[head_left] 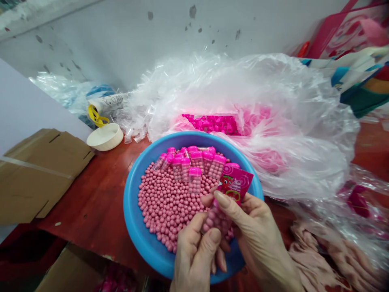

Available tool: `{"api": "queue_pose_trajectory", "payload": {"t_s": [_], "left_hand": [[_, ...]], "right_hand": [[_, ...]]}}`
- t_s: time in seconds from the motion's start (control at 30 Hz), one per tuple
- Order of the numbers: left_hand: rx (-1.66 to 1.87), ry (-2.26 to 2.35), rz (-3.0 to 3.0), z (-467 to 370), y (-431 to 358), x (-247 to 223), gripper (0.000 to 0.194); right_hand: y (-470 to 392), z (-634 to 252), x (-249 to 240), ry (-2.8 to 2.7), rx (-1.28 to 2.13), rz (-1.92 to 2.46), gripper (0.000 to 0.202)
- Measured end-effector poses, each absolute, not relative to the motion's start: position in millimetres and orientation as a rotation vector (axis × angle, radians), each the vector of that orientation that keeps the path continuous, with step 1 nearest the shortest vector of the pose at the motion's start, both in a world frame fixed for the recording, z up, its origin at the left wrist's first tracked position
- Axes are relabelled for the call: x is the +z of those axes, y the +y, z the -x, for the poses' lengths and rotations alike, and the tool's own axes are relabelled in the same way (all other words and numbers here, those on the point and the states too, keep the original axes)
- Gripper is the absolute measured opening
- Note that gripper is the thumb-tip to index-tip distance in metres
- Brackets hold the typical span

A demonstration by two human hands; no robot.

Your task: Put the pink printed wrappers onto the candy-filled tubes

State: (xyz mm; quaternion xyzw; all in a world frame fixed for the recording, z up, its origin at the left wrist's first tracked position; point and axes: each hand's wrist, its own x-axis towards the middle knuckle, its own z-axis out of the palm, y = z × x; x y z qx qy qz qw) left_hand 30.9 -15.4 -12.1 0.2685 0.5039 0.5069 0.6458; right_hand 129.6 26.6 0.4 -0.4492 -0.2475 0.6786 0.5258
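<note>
Curling closed around the lower part of a small clear container (pixel 219 221), my left hand (pixel 196 251) hides its base, and pink balls show through the side. My right hand (pixel 258 229) pinches a printed pink label (pixel 241 180) at the container's upper end; my thumb covers the label's lower edge, its small lettering is too blurred to read, and I can't tell how the container's top stands. Both hands are over the near right part of a blue basin (pixel 132 221), blocking some of its rim and the loose pink balls (pixel 164 202) inside. Pink-capped containers (pixel 195 178) rest on those balls, several overlapping. Beyond, a cloudy plastic bag (pixel 310 158) blurs the bright pink pieces (pixel 212 123) within. Leftward sit a white dish (pixel 105 138) and a cardboard box (pixel 39 174), cut off by the view's edge.
</note>
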Motion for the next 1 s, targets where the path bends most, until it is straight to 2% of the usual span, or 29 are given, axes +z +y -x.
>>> {"api": "queue_pose_trajectory", "payload": {"t_s": [0.1, 0.17, 0.33, 0.43, 0.63, 0.77, 1.0], "left_hand": [[1.149, 1.208, -0.581, -31.5, -17.5, -13.7, 0.061], [1.13, 1.179, -0.57, -31.3, -17.2, -12.2, 0.063], [1.146, 1.118, -0.475, -29.9, -13.1, -6.3, 0.057], [1.165, 1.04, -0.447, -27.5, -9.7, -7.0, 0.044], [1.15, 0.847, -0.494, -23.1, -6.1, -10.7, 0.024], [1.202, 0.934, -0.461, -25.9, -6.6, -8.3, 0.024], [1.272, 1.128, -0.531, -28.5, -11.5, -12.7, 0.023]], "right_hand": [[25.0, -119.4, 1.5, -0.538, 1.686, 1.109, 0.033], [22.3, -112.3, 3.8, -0.552, 1.771, 1.15, 0.041], [14.5, -101.0, 8.6, -0.622, 1.71, 1.307, 0.046], [10.4, -101.7, 4.9, -0.639, 1.696, 1.301, 0.048], [12.6, -120.7, -2.0, -0.746, 1.539, 1.136, 0.036], [19.5, -126.6, 2.1, -0.89, 1.476, 1.147, 0.039], [2.8, -107.5, -12.4, -0.779, 1.498, 1.193, 0.042]]}}
